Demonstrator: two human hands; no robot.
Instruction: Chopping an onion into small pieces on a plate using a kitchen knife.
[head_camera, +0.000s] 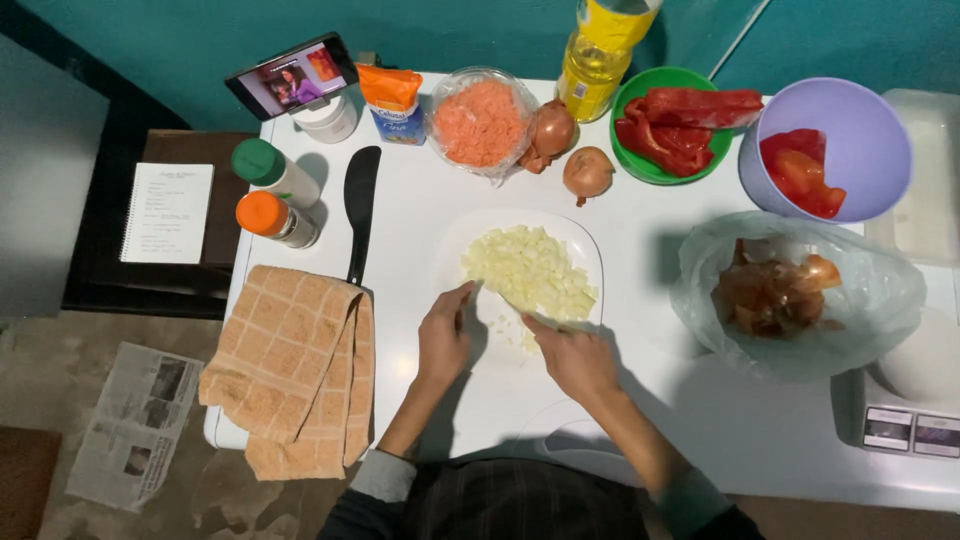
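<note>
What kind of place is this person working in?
Most likely a home kitchen. Diced onion is heaped on a white cutting board at the person's hands, a bottle of cooking oil stands at the back, and a green bowl holds red pepper pieces.

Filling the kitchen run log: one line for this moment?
left hand: on white cutting board | right hand: by chopped onion pile | knife: cannot tell

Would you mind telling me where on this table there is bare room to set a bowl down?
Bare tabletop lies between the knife and the cutting board, and near the front edge below the plastic bag, right of the right hand. The back row is crowded: lentil bag, onions, oil bottle, green bowl, purple bowl.
</note>
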